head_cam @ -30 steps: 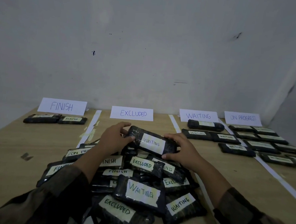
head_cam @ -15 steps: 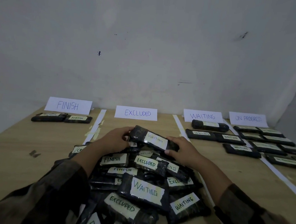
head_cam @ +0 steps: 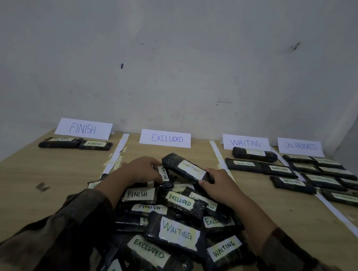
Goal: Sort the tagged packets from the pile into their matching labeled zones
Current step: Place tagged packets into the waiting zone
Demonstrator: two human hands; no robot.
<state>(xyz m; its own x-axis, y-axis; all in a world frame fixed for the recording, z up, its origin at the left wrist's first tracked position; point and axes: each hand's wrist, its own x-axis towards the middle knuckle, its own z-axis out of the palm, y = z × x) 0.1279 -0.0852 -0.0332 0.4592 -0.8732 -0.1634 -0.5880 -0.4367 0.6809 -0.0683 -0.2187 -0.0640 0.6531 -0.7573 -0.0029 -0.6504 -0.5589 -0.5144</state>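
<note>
4 paper signs stand along the far edge of the wooden table (head_cam: 43, 211), against a scuffed white wall (head_cam: 177, 72): FINISH sign (head_cam: 83, 129), EXCLUDED sign (head_cam: 167, 138), WAITING sign (head_cam: 245, 142), ON PROGRESS sign (head_cam: 300, 146). 3 white tape strips (head_cam: 117, 154) run far to near and split the wood into lanes. Light is dim.

The pile (head_cam: 176, 233) of dark wrapped packets sits near centre; its tags read FINISH, EXCLUDED, WAITING. The right hand (head_cam: 219, 184) grips the near end of the lifted packet (head_cam: 184, 167), tagged WAITING, with fingers curled over its edge. It is tilted, held above the pile's far side. The left hand (head_cam: 140, 170) curls round a second packet (head_cam: 164, 175), also tagged WAITING, just beside the lifted one.

The FINISH packets (head_cam: 75, 143), 2 of them, lie end to end. The WAITING packets (head_cam: 262, 167) number 4. The ON PROGRESS packets (head_cam: 322, 171) lie in rows close to the right edge, some cut by the frame.

Bare wood shows left of the pile out to the table's left edge, with a dark mark (head_cam: 42, 186) on it, and between the hands and the EXCLUDED sign.
</note>
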